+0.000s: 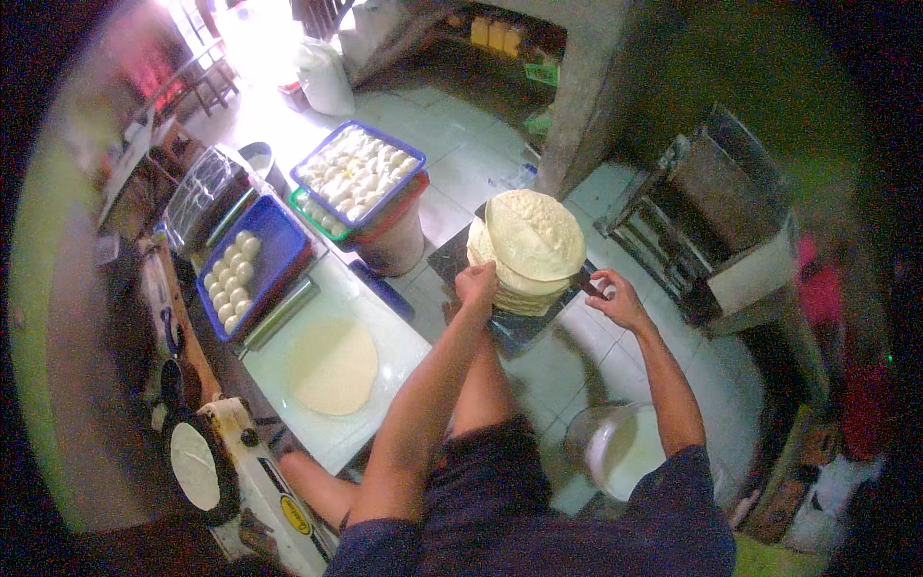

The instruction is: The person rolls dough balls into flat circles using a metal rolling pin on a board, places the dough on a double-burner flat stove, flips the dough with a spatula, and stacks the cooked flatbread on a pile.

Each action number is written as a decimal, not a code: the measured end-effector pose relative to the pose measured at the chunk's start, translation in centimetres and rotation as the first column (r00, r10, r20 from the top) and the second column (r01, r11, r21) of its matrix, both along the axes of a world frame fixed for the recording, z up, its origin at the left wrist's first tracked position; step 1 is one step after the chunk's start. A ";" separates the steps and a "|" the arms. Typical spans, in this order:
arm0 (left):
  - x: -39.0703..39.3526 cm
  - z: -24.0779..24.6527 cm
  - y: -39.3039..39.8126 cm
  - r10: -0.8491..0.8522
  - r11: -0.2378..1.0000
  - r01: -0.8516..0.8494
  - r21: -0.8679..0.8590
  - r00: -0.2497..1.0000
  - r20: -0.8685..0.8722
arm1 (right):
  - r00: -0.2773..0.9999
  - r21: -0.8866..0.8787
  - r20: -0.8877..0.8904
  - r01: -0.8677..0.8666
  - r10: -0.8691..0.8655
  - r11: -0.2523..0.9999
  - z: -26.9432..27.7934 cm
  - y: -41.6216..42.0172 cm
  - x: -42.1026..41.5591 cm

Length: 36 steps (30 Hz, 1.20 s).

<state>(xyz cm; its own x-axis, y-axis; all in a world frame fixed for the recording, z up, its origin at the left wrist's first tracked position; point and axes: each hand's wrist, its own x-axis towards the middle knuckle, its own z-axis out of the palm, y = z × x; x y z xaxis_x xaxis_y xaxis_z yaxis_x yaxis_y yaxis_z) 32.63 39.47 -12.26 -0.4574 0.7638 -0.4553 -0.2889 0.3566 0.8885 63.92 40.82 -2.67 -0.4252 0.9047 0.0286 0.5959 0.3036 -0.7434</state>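
A tall stack of round flatbreads (537, 238) rests on a dark square board in front of me. My left hand (477, 285) pinches the near left edge of an upper flatbread, which sits askew on the stack. My right hand (616, 299) is at the stack's right side, with thumb and fingers around a dark handle (591, 285). A thin round of dough (335, 366) lies flat on the pale work surface (288, 425). Another round (195, 465) is on a dark round griddle at the lower left.
A blue tray (277, 238) of dough balls (232, 278) stands beyond the work surface. Another blue tray (414, 173) of dough pieces sits on a bucket (393, 245). A white tub (627, 451) is at right, with metal equipment (699, 223) behind.
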 end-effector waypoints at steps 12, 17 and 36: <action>2.0 3.7 -1.8 -0.116 0.986 0.017 -0.164 0.779 -0.616 | 0.982 0.021 0.042 0.184 -0.184 0.983 -3.2 0.5 1.0; -1.5 3.2 -5.5 -0.042 0.999 0.034 -0.025 0.807 -0.589 | 0.920 0.156 -0.102 0.391 -0.379 0.907 -2.7 -0.9 -1.7; -20.9 -0.3 -38.8 -0.375 0.845 0.454 -0.281 0.129 -0.918 | 0.975 0.411 -0.077 0.221 -0.208 0.884 0.2 -6.4 -13.4</action>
